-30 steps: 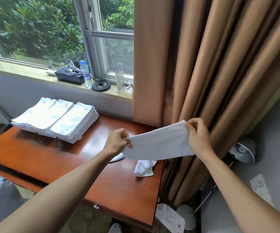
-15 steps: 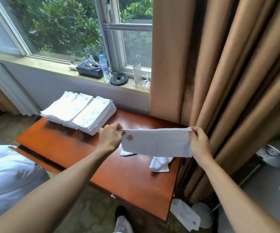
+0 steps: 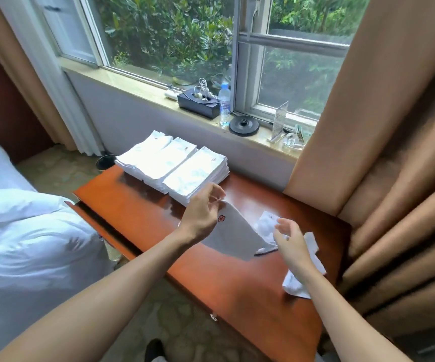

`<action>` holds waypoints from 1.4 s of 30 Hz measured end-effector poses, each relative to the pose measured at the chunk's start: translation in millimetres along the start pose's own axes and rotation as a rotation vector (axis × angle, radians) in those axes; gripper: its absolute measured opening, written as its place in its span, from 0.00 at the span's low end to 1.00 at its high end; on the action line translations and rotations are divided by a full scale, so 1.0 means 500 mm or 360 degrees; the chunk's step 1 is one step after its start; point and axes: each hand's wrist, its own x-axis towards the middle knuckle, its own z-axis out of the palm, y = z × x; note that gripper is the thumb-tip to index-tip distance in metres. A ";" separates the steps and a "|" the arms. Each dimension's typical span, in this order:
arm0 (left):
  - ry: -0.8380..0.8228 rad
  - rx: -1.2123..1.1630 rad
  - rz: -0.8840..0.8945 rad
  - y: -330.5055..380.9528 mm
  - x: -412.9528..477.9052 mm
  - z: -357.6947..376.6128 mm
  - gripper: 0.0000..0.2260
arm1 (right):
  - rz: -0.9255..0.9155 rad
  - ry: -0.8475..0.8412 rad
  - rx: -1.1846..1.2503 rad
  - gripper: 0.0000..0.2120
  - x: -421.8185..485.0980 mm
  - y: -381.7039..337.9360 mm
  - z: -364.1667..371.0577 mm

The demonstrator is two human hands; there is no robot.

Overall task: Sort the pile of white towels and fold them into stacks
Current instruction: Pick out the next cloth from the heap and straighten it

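towel | left hand pinches its corner | right hand fingers spread, holding nothing

A water bottle stands between a black box and a round black base on the windowsill.

Motion blurs the left hand, so how its fingers grip the flat white towel with a red flower mark is unclear. The right hand hides part of the crumpled white cloths beneath it.
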 end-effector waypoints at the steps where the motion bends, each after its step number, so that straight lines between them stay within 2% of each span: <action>1: -0.0039 -0.0009 0.0032 -0.012 0.005 -0.015 0.08 | -0.0018 -0.0094 0.0026 0.18 0.004 -0.025 0.046; 4: -0.0186 -0.0072 0.0131 -0.063 0.027 -0.076 0.10 | -0.0249 -0.0383 -0.0080 0.19 0.012 -0.114 0.185; 6: -0.0232 -0.0110 0.0126 -0.106 0.046 -0.133 0.09 | -0.0379 -0.0586 -0.0155 0.13 0.016 -0.171 0.277; 8: -0.0236 -0.0142 0.0084 -0.155 0.063 -0.198 0.08 | -0.0455 -0.0670 -0.0224 0.06 0.021 -0.219 0.362; 9: -0.0223 -0.0168 0.0062 -0.181 0.075 -0.232 0.08 | -0.0493 -0.0653 -0.0248 0.05 0.030 -0.241 0.403; 12: -0.0166 -0.0256 0.0015 -0.266 0.106 -0.329 0.07 | -0.0588 -0.0545 -0.0327 0.10 0.062 -0.298 0.518; 16: -0.0125 0.0186 -0.0067 -0.410 0.122 -0.444 0.09 | -0.0512 -0.0472 -0.0223 0.11 0.083 -0.341 0.659; 20: -0.0102 0.0354 -0.0404 -0.525 0.132 -0.522 0.07 | -0.0461 -0.0474 -0.0175 0.09 0.102 -0.377 0.755; 22: -0.0072 0.0288 -0.0568 -0.563 0.155 -0.557 0.08 | -0.0422 -0.0450 -0.0156 0.09 0.123 -0.395 0.791; 25: 0.0008 -0.0135 -0.0735 -0.596 0.190 -0.594 0.06 | -0.0362 -0.0455 -0.0158 0.10 0.154 -0.407 0.832; 28: 0.0083 -0.0231 -0.0726 -0.612 0.221 -0.608 0.03 | -0.0345 -0.0434 -0.0137 0.12 0.193 -0.393 0.846; 31: 0.0137 -0.0170 -0.0604 -0.630 0.289 -0.646 0.03 | -0.0426 -0.0486 -0.0103 0.12 0.252 -0.404 0.860; 42: 0.0061 0.0056 -0.0479 -0.686 0.554 -0.760 0.06 | -0.0228 -0.0588 0.0260 0.06 0.454 -0.469 1.010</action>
